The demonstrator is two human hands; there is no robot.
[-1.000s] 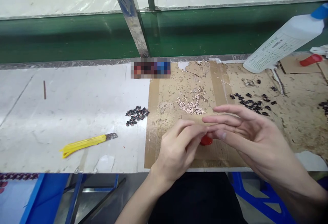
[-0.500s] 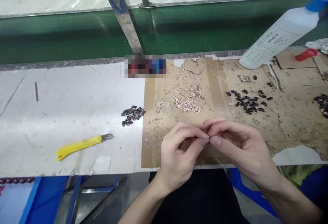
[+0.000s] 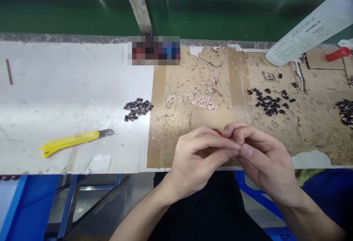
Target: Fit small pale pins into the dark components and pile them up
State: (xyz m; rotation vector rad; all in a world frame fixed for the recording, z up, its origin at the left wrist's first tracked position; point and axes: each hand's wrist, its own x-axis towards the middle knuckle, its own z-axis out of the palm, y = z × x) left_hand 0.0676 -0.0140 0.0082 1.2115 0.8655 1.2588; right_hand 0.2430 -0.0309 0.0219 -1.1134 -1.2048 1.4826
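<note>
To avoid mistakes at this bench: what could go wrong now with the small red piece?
The small red piece sits between the left hand and right hand, near the bench's front edge, so it could drop and be lost. A slip could also scatter the loose pale pieces and black pieces.

A red piece [image 3: 217, 132] sits mostly hidden behind the fingers of the left hand [image 3: 201, 162] and the right hand [image 3: 264, 158], so neither its shape nor which hand has it can be told. A pixelated patch [image 3: 153, 50] at upper middle blurs whatever lies there. A white bottle [image 3: 311, 28] runs off the upper right edge, its label too blurred to read. The dark pieces [image 3: 346, 113] at the right edge are cut off, and the pale bits [image 3: 202, 102] near the centre are too small to identify.
</note>
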